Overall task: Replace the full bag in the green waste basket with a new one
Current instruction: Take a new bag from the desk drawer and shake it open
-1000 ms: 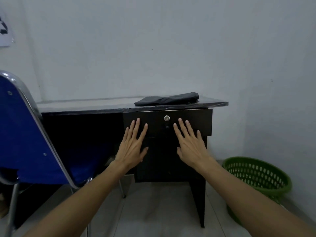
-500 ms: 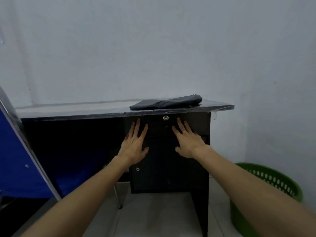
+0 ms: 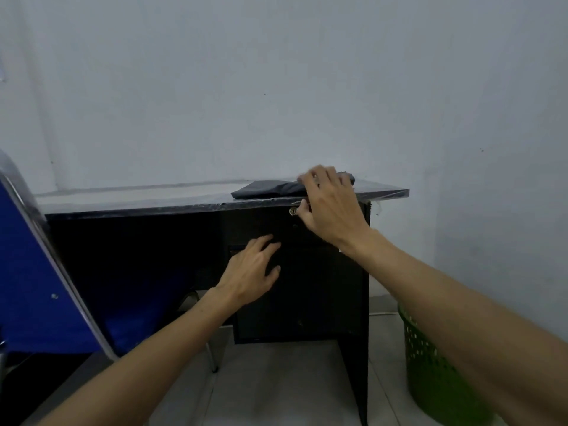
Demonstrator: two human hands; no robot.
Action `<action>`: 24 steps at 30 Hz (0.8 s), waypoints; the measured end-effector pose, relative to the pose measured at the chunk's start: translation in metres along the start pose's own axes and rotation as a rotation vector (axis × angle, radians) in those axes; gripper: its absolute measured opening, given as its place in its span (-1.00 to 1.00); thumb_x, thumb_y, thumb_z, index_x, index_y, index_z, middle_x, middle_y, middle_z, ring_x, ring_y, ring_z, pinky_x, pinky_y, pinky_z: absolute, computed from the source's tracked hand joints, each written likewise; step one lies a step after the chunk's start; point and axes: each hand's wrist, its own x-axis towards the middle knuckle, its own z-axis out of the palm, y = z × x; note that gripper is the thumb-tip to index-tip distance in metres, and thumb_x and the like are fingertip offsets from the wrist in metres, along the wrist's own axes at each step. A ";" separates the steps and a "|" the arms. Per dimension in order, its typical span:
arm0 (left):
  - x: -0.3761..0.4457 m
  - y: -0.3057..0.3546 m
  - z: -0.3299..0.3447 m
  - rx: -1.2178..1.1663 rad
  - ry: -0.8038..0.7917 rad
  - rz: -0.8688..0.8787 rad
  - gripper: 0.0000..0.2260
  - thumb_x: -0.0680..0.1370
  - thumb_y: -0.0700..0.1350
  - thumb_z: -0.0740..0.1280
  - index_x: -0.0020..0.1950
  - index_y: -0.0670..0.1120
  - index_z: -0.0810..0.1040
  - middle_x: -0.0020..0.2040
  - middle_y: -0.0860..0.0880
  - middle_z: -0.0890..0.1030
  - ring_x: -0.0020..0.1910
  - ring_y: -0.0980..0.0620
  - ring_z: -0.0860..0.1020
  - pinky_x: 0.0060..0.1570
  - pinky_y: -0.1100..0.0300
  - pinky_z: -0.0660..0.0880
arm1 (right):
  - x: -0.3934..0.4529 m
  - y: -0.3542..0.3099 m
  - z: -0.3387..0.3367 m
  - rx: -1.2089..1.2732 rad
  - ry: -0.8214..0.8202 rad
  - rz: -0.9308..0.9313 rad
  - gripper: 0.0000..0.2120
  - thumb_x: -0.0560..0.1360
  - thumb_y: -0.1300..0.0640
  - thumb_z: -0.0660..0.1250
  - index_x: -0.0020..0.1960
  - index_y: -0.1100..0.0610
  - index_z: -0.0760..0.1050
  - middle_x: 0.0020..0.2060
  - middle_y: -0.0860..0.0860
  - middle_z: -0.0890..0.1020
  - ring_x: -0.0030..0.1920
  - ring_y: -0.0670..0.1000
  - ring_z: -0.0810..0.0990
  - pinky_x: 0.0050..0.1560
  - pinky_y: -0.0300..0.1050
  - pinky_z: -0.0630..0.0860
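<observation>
We're early on, by our read. Our right hand point(image 3: 330, 207) is up at the desk point(image 3: 138, 199) edge, fingers curled over the near-right end of the folded dark bag point(image 3: 264, 190), w/ thumb below by the drawer lock point(image 3: 293, 211); can't tell if the grip's closed yet. Left hand point(image 3: 252, 272) hangs lower in front of the drawer front, fingers loose & apart, holding nothing. Green waste basket point(image 3: 430, 358) sits on the floor, near right, mostly hidden by our forearm, so its contents are unclear. Left to do: fit the new bag.
</observation>
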 end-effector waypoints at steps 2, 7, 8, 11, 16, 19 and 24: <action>-0.005 0.005 -0.007 0.019 0.035 0.083 -0.50 0.59 0.09 0.23 0.51 0.00 0.28 0.48 0.01 0.31 0.39 0.02 0.37 0.06 0.16 0.53 | 0.016 0.009 -0.001 -0.019 -0.272 0.092 -0.39 0.41 0.11 0.29 0.44 0.14 0.29 0.38 0.17 0.37 0.40 0.20 0.30 0.32 0.14 0.25; -0.014 0.006 -0.032 0.008 0.126 0.162 -0.51 0.59 0.08 0.23 0.50 -0.01 0.31 0.40 0.03 0.41 0.29 0.07 0.45 -0.02 0.21 0.58 | 0.020 0.022 -0.003 -0.048 -0.514 0.079 -0.69 0.52 0.08 0.16 0.21 0.13 0.47 0.17 0.10 0.58 0.26 0.16 0.45 0.41 0.25 0.12; -0.015 0.005 -0.037 0.004 0.136 0.161 -0.51 0.58 0.07 0.24 0.50 -0.01 0.31 0.40 0.03 0.41 0.29 0.07 0.46 -0.02 0.21 0.58 | 0.016 0.023 -0.004 -0.063 -0.466 0.057 -0.74 0.53 0.11 0.16 0.16 0.14 0.49 0.12 0.08 0.60 0.20 0.15 0.49 0.38 0.23 0.17; -0.015 0.002 -0.050 -0.023 0.166 0.130 -0.51 0.58 0.07 0.26 0.50 0.00 0.32 0.40 0.04 0.41 0.30 0.07 0.45 -0.01 0.21 0.57 | 0.009 0.026 -0.009 -0.110 -0.341 0.021 -0.80 0.54 0.25 0.17 0.07 0.14 0.52 0.01 0.05 0.63 0.10 0.13 0.54 0.28 0.14 0.29; -0.010 -0.001 -0.065 -0.191 0.251 -0.068 -0.54 0.56 0.11 0.29 0.43 0.04 0.39 0.32 0.08 0.46 0.24 0.07 0.49 0.04 0.09 0.57 | 0.013 0.034 -0.035 -0.069 -0.124 0.086 -0.80 0.54 0.28 0.12 0.06 0.17 0.49 -0.10 0.06 0.61 -0.10 0.12 0.57 0.07 0.05 0.43; 0.001 0.009 -0.066 -0.484 0.212 -0.217 -0.56 0.55 0.18 0.30 0.34 -0.02 0.50 0.19 0.06 0.59 0.15 0.12 0.56 0.12 0.09 0.56 | 0.015 0.034 -0.062 0.004 0.011 0.134 -0.79 0.55 0.16 0.10 0.01 0.19 0.49 -0.20 0.06 0.62 -0.24 0.12 0.56 -0.15 0.04 0.49; 0.023 0.062 -0.066 -1.105 -0.061 -0.404 -0.39 0.48 0.35 0.26 0.33 -0.06 0.50 0.19 0.02 0.60 0.16 0.08 0.57 0.16 0.07 0.55 | 0.007 0.047 -0.107 0.132 0.000 0.318 -0.75 0.52 0.04 0.14 -0.11 0.18 0.50 -0.36 0.01 0.55 -0.35 0.08 0.49 -0.33 -0.09 0.39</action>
